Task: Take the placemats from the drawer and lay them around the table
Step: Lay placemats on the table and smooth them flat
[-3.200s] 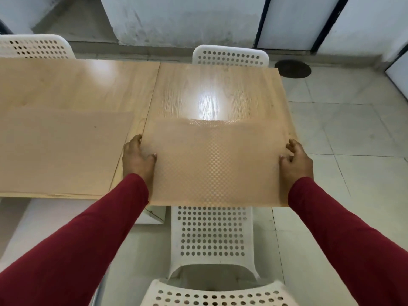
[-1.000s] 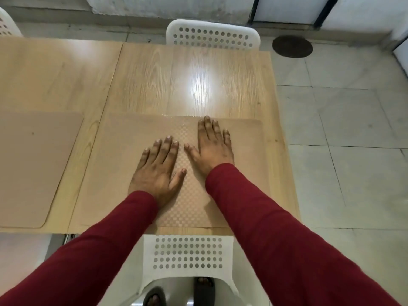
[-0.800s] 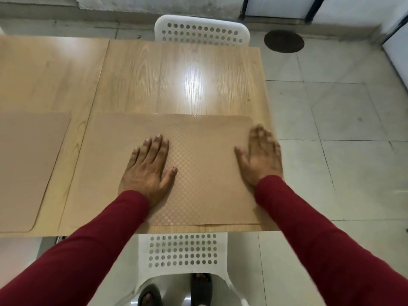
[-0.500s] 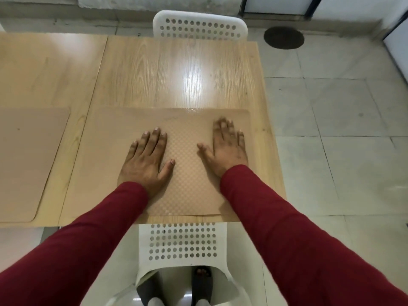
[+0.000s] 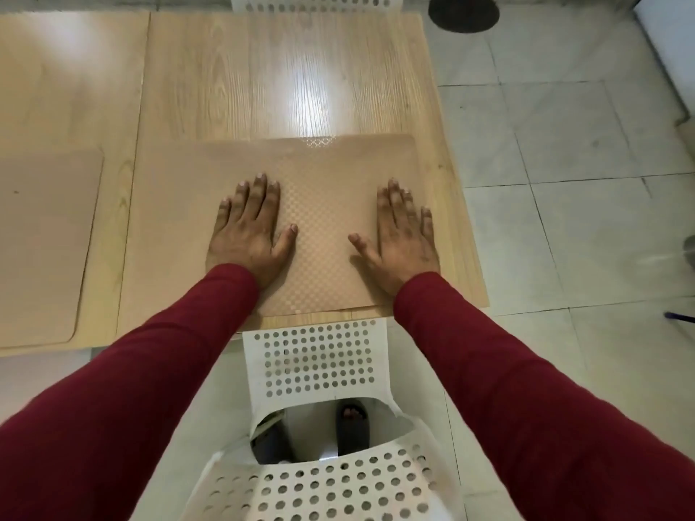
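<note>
Since thin tan textured placemat (image 5: 323, 204) must lie flat near table's (image 5: 286, 69) near edge, we press left hand (image 5: 248, 231), right hand (image 5: 404, 235) spread wide, palms down, gripping nothing.

A plain dining area: wooden table (image 5: 286, 69), perforated white plastic chairs (image 5: 316, 362), tiled floor (image 5: 564, 227)

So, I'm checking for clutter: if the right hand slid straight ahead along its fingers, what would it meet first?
Nothing, apparently: the right hand would cross the placemat's far edge onto bare table; beyond stands a white chair.
</note>
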